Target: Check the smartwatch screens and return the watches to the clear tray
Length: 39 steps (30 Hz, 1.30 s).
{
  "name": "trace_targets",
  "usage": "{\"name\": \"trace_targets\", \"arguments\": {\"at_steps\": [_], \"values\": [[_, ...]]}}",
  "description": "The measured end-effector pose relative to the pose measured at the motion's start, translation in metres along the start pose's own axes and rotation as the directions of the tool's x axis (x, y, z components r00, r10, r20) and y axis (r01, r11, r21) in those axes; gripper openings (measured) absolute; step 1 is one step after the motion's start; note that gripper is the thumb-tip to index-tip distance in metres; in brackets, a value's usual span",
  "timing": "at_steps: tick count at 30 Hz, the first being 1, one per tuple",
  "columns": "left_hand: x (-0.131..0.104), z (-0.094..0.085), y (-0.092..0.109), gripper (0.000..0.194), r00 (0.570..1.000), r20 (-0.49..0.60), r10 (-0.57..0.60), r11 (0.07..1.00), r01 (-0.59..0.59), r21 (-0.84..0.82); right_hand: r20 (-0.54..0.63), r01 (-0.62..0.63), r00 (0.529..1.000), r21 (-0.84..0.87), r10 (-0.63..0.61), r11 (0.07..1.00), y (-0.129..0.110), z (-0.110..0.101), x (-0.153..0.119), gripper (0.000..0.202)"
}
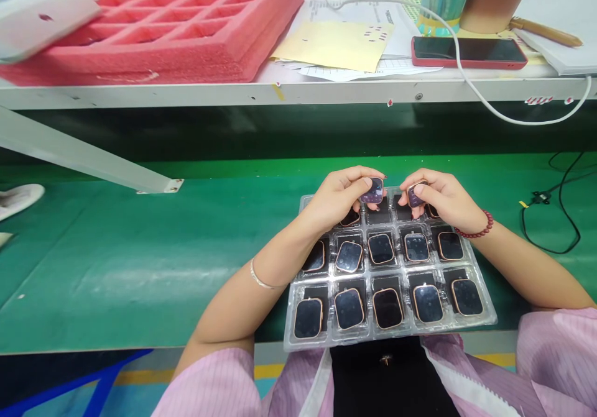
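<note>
My left hand [347, 193] is closed on a smartwatch body [372, 191] with a dark screen and gold rim, the thumb lying on its edge. A second smartwatch body [415, 194] of the same kind sits in my right hand [443, 196], pinched between thumb and fingers. Both hands are over the far row of a clear plastic tray [331, 340]. Its compartments hold several more strapless watch bodies, such as one at the near middle [387, 309]. My hands partly cover the far compartments.
The tray rests at the near edge of a green surface [116, 261]. Above it runs a white shelf [186, 96] bearing a red foam tray [186, 50], papers [331, 44], a phone [469, 52] and a drooping white cable [494, 111]. A black cable [562, 212] lies at right.
</note>
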<state>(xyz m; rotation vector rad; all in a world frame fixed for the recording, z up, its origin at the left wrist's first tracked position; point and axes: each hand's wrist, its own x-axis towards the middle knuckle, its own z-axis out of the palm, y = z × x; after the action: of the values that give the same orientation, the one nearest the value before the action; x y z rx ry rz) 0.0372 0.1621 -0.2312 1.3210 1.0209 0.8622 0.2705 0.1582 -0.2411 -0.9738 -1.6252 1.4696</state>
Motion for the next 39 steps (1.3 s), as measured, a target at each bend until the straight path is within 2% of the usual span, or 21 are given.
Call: {"name": "trace_targets", "arguments": {"at_steps": [3, 6, 10, 14, 39], "values": [[-0.0009, 0.0005, 0.0005, 0.035, 1.0, 0.008, 0.002, 1.0, -0.002, 0.011, -0.003, 0.025, 1.0, 0.0, -0.025, 1.0, 0.0016, 0.0008, 0.0, 0.023], [-0.0009, 0.0009, 0.0005, 0.042, 1.0, 0.026, -0.002, 1.0, 0.002, 0.024, -0.012, 0.043, 0.999, -0.007, -0.043, 0.999, 0.0047, 0.0012, 0.0006, 0.032], [0.0, 0.001, 0.0001, 0.03, 0.999, 0.042, -0.005, 1.0, 0.003, 0.028, 0.0, 0.016, 1.0, -0.033, -0.016, 0.999, 0.0076, 0.0012, 0.001, 0.028], [0.0004, 0.0014, 0.0008, 0.027, 0.999, 0.037, 0.005, 0.999, -0.006, 0.032, 0.008, 0.008, 1.0, -0.042, -0.007, 0.999, 0.008, 0.0014, 0.0009, 0.029], [0.0001, 0.0024, -0.0001, 0.028, 0.998, 0.052, 0.024, 0.999, -0.025, 0.025, 0.012, -0.003, 1.0, -0.049, 0.003, 0.999, 0.0078, 0.0026, 0.0004, 0.028]]}}
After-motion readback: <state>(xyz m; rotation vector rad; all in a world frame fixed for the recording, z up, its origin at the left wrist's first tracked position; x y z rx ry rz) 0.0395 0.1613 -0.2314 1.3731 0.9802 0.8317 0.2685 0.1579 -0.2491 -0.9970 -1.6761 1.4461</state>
